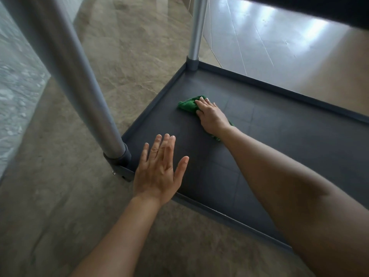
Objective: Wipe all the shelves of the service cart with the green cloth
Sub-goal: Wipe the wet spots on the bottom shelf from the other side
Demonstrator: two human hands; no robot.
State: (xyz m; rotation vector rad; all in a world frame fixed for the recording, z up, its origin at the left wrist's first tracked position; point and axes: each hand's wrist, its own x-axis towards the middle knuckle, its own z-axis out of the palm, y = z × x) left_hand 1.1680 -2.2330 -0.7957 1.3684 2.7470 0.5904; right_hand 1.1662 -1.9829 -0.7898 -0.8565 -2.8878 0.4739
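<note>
Green cloth (187, 105) lies bunched on the dark bottom shelf (259, 148) of the service cart, toward the far left part of the tray and a little short of the far corner post (196, 33). The right hand (211, 114) covers most of it, so green shows only ahead of the fingertips and in a thin strip by the wrist. That hand lies palm down with its fingers close together and nearly straight, pressing on the fabric rather than pinching it. The left hand (159, 168) is spread flat, fingers straight and slightly apart, holding nothing, over the near left corner beside the near post (83, 92). Whether it rests on the rim or hovers above it I cannot tell. The cloth looks like a soft, light, napped towel. It will likely fold and roll under itself if pushed from one edge, and it should drag a little on the smooth plastic. Flat pressure over its middle seems the best hold, with a fold worked under the fingertips to reach the raised lip and the corners. Nothing here looks fragile; the likelier nuisance is the cloth slipping out from under the palm on a fast stroke.
</note>
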